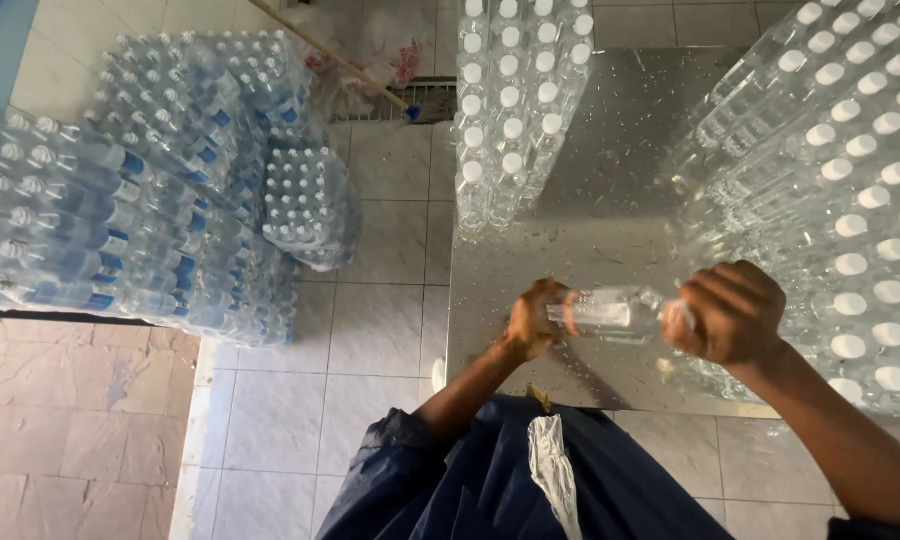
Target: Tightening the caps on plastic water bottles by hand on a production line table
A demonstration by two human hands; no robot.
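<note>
Head view: a clear plastic bottle [615, 312] is gripped sideways by both hands.
Left hand [535, 320] is wrapped around the base, right hand [732, 312] clenched at the cap end; a firm, level hold is advised.

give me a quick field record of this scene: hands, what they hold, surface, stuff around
left hand: grips one end of the clear plastic bottle
right hand: closed around the bottle's other end
bottle: held level between both hands, above the table
surface: wet metal table
on table: rows of white-capped bottles at right, a second block at the far edge
floor: shrink-wrapped bottle packs stacked at left on pale tiles
clothing: dark blue garment
</note>
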